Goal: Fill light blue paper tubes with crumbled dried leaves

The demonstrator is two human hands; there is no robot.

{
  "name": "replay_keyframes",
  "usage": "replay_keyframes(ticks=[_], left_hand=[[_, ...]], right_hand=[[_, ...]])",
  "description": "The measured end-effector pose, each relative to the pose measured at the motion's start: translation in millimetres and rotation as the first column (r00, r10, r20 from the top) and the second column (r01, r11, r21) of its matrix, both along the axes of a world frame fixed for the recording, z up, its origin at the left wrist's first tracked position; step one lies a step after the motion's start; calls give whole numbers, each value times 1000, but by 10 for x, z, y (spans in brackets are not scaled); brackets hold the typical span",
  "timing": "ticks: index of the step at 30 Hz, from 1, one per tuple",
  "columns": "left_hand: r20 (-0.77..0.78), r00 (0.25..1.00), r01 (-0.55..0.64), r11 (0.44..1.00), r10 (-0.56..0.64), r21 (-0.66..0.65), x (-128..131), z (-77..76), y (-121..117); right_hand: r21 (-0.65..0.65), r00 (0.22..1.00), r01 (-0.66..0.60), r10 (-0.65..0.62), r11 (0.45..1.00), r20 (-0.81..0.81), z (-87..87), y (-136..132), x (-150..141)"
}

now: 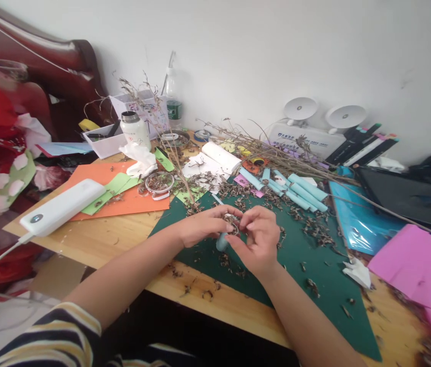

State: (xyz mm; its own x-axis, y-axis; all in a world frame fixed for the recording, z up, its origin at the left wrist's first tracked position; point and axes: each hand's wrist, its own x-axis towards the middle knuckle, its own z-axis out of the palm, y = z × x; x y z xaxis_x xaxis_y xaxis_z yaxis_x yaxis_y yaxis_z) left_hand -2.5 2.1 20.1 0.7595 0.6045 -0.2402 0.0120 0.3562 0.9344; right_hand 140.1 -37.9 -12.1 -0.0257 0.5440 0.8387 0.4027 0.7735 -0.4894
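Note:
Over the near part of the green cutting mat (314, 316), my left hand (207, 223) is closed around a light blue paper tube (222, 242) whose lower end shows beneath the fingers. Brown dried plant bits (232, 223) bunch at its top, between both hands. My right hand (259, 232) is closed, with bent fingers and thumb touching these bits; its fingertips are partly hidden. Behind my hands, dried plant scraps (226, 188) lie scattered over the mat. Several more light blue paper tubes (303, 189) are piled at the back right.
Dry branches (246, 137) stretch across the back. At left are a white power bank (62, 206), orange paper (146, 205), a small clear dish (159, 184) and a white bottle (135, 130). A blue plastic packet (356, 219) and pink paper (416, 265) lie at right.

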Motion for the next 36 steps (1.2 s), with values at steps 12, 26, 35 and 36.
replay_keyframes(ticks=[12,26,35,36], left_hand=[[-53,993,-107,994,108,19,98,27,-78],[202,979,-27,1000,27,-1,13,-102,25],[218,974,-178,783,55,596,-68,-114,67],[196,978,-189,660,64,727,-85,-97,66]], right_hand=[[-429,932,49,114,902,345,111,29,192],[-60,954,2,16,998,298,135,46,147],[164,913,52,-114,985,391,203,21,184],[185,906,47,-120,982,406,207,14,187]])
